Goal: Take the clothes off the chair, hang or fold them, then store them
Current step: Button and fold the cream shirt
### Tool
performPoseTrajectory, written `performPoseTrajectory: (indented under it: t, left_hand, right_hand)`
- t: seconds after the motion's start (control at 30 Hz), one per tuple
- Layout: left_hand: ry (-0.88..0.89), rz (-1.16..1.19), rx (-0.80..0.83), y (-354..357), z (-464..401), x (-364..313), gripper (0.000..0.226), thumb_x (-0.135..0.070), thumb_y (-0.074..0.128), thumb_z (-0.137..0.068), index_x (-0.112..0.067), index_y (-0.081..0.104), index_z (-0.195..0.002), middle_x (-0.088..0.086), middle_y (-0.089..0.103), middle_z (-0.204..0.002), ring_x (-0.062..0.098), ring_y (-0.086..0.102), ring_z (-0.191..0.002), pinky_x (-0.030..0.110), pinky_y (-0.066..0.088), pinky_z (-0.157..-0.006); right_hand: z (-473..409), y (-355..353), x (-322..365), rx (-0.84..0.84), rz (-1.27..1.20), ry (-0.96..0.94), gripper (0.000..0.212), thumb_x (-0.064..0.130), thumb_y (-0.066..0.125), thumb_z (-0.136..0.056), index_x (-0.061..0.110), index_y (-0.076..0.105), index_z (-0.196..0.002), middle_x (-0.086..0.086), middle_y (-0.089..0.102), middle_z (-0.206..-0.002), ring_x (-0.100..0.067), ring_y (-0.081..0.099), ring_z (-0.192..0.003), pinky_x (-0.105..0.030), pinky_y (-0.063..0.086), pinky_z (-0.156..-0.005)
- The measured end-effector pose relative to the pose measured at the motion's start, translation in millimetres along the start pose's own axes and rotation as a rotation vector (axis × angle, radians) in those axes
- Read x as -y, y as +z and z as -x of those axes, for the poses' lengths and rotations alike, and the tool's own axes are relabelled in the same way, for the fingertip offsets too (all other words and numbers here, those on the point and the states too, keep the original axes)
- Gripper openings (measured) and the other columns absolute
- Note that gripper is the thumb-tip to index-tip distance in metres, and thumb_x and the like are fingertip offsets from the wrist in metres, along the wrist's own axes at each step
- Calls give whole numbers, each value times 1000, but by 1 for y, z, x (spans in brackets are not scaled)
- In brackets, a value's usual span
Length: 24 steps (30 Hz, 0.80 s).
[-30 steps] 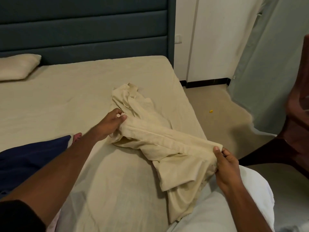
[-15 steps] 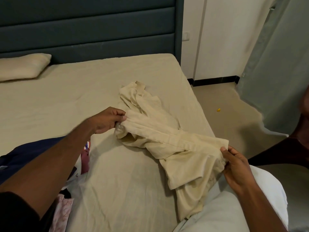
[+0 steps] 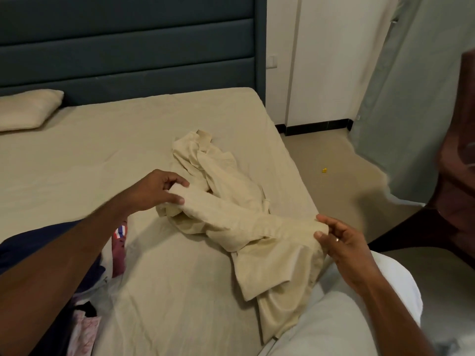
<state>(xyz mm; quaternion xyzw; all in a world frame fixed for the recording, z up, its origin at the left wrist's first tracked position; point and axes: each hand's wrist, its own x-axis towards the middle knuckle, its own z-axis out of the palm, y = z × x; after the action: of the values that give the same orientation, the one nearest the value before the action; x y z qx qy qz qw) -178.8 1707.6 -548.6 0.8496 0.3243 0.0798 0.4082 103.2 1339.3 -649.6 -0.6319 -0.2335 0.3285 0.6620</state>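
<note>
A crumpled cream garment [image 3: 231,217] lies on the bed [image 3: 102,155], near its right edge. My left hand [image 3: 159,188] pinches one end of its folded band, thumb beneath and fingers on top. At the other end my right hand [image 3: 339,240] pinches the band between thumb and fingertips, just past the mattress edge. Between the two hands the band is stretched, and the rest of the garment hangs bunched below and trails away toward the headboard. A dark wooden chair [image 3: 457,176] stands at the right edge of the view.
More clothes [image 3: 84,304], dark blue, maroon and pink, are piled at the bed's lower left. A pillow [image 3: 28,109] lies by the dark padded headboard [image 3: 128,47]. A curtain [image 3: 411,98] hangs at the right, over bare floor [image 3: 334,181]. White fabric [image 3: 347,317] covers my lap.
Both hands have shifted their hold along the cream band, and the left one has lifted its end slightly. More of the clothes pile at the lower left has come into sight.
</note>
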Motion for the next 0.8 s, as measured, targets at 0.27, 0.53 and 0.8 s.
performPoseTrajectory:
  t: [0.27, 0.53, 0.8]
  left_hand:
    - [407, -481, -570, -79, -13, -85, 13, -8, 73, -91, -6, 75, -103, 7, 65, -95, 24, 59, -87, 28, 48, -80]
    - [488, -101, -917, -180, 1, -215, 16, -22, 53, -105, -14, 62, -94, 5, 60, -82, 20, 53, -74, 33, 43, -68]
    - [628, 67, -831, -259, 88, -316, 24, -23, 71, -93, 0, 68, -86, 2, 59, -65, 4, 51, -53, 17, 44, -48]
  right_hand:
    - [-64, 22, 148, -195, 823, -472, 18, 15, 69, -93, 16, 64, -76, 6, 55, -60, -4, 49, -57, -13, 37, -57]
    - [-93, 35, 368, -70, 234, -704, 24, 15, 62, -97, 24, 59, -75, 2, 60, -72, -14, 54, -66, -29, 45, -59]
    - [-6, 27, 501, -75, 92, -769, 28, 15, 61, -98, 19, 55, -71, 7, 50, -56, -7, 45, -46, -16, 32, -42]
